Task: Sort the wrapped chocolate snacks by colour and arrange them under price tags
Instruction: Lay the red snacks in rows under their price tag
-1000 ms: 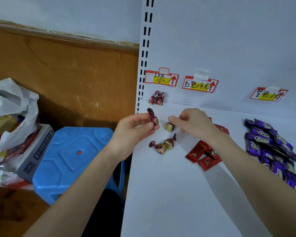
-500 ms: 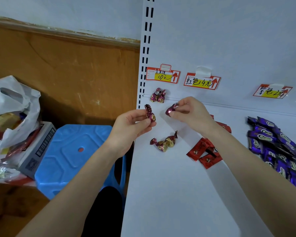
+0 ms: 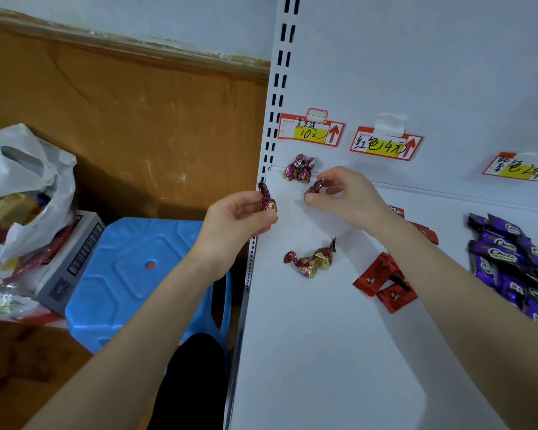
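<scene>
Bare shelf (image 3: 323,367) before gold candies (image 3: 312,262)

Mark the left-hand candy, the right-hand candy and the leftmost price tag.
left-hand candy (image 3: 267,201): head view, wrapped body.
right-hand candy (image 3: 315,187): head view, wrapper middle.
leftmost price tag (image 3: 311,133): head view, yellow patch.

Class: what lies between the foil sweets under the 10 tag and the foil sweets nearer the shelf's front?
Head view: the right hand, pinching one foil sweet, then bare white shelf.

Purple packets (image 3: 510,262), red packets (image 3: 385,280)
</scene>
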